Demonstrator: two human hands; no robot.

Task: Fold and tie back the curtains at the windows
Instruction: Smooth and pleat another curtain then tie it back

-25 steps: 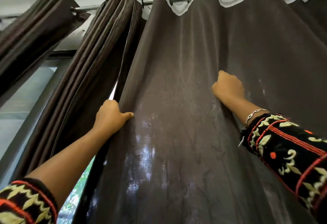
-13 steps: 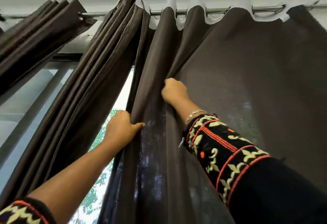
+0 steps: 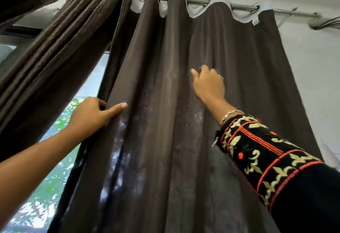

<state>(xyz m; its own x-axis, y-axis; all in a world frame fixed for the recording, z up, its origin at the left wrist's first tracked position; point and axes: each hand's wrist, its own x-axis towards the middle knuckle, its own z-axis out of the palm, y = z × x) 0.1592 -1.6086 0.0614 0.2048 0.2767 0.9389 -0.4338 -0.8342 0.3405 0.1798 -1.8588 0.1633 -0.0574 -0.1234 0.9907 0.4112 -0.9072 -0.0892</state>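
A dark brown curtain (image 3: 156, 63) hangs in soft pleats from a metal rod (image 3: 241, 6). My left hand (image 3: 92, 113) grips its left edge at mid height, thumb lying on the front and fingers behind the cloth. Further right and higher, my right hand (image 3: 208, 85) reaches onto the curtain face with fingers curled into a fold and the thumb stretched left. Two pleats stand gathered between my hands. The curtain's right edge hangs free against the wall.
A second brown curtain (image 3: 55, 48) is bunched in tight folds at the left on the same rod. Between the two curtains the window (image 3: 55, 159) shows green foliage. A pale wall (image 3: 312, 70) lies to the right, with cables at the rod's end (image 3: 323, 24).
My right hand pulled a fold left toward my left hand, then moved back right and higher to another fold. The left hand kept its hold on the edge. The view shifted right.
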